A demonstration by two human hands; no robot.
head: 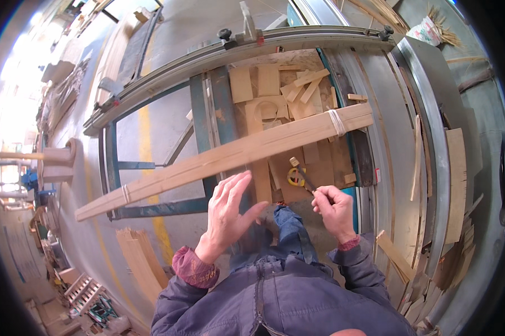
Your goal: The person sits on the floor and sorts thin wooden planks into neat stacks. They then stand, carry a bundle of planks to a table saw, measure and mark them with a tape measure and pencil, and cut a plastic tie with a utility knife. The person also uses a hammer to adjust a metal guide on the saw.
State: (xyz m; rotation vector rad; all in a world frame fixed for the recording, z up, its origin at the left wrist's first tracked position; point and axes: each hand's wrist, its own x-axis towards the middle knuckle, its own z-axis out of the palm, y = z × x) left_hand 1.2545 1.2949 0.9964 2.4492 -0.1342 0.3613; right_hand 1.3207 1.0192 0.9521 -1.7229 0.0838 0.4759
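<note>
A long bundle of wooden strips (235,147) lies slanting across the saw table's frame, with white string (336,122) tied around its right end and more string (125,194) near its left end. My left hand (231,210) is held with fingers apart just below the middle of the bundle; nothing is in it. My right hand (333,210) is closed on the thin dark handle of a small tool (303,176) with a pale block-like head; its exact kind cannot be told. Beyond that handle, a yellow tape measure (295,176) lies on the board surface.
Wood offcuts (269,80) cover much of the board beyond the bundle. A metal fence rail (286,40) with black knobs crosses the far side. Metal table beams and thin strips (416,159) run along the right. Upright boards (141,260) stand at lower left.
</note>
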